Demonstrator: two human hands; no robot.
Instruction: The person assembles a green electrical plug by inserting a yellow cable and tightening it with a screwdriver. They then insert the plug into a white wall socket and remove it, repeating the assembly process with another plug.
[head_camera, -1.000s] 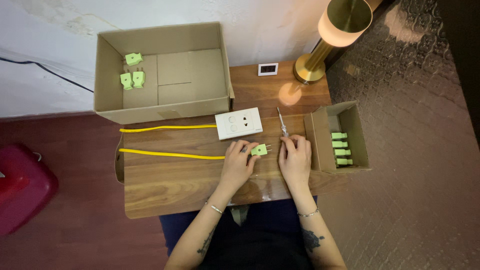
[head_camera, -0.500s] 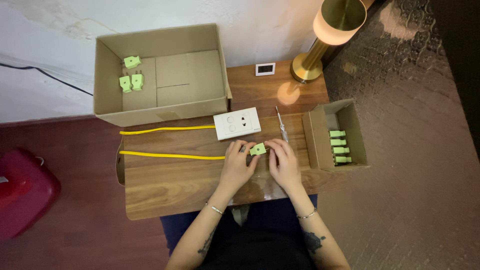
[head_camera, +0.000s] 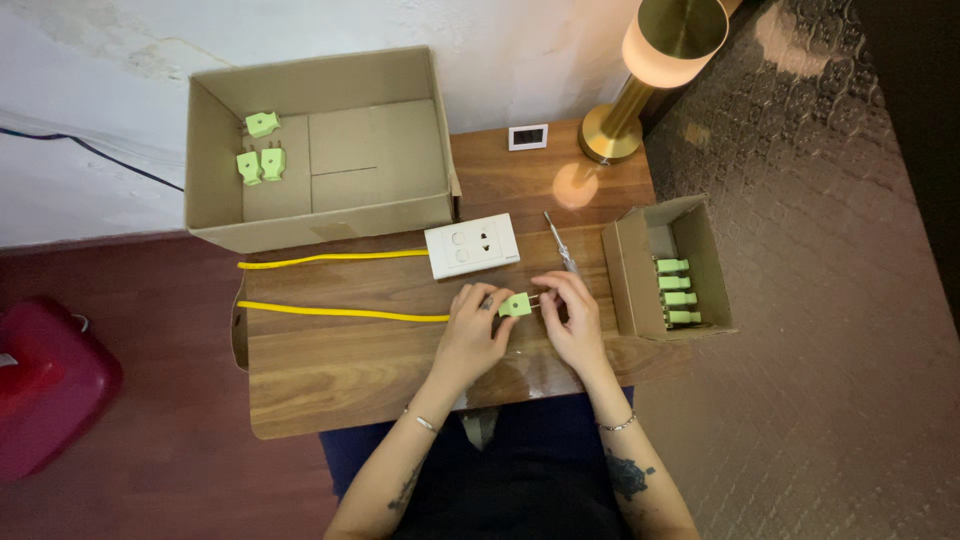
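A light green plug (head_camera: 516, 304) lies between both hands at the middle of the wooden table (head_camera: 330, 370). My left hand (head_camera: 474, 330) grips its left side, where a yellow wire (head_camera: 340, 313) ends. My right hand (head_camera: 572, 318) pinches the plug's prongs on the right. A second yellow wire (head_camera: 330, 259) runs to a white wall socket (head_camera: 471, 245) just behind the hands. A screwdriver (head_camera: 560, 243) lies right of the socket.
A large open cardboard box (head_camera: 315, 150) at the back holds three green plugs (head_camera: 260, 155). A small box (head_camera: 668, 265) on the right holds several green plugs. A brass lamp (head_camera: 640, 80) and a small white device (head_camera: 527, 136) stand behind. A red object (head_camera: 45, 380) sits on the floor.
My right hand has moved left from beside the small box onto the plug's prongs. My left hand has kept its hold on the plug.
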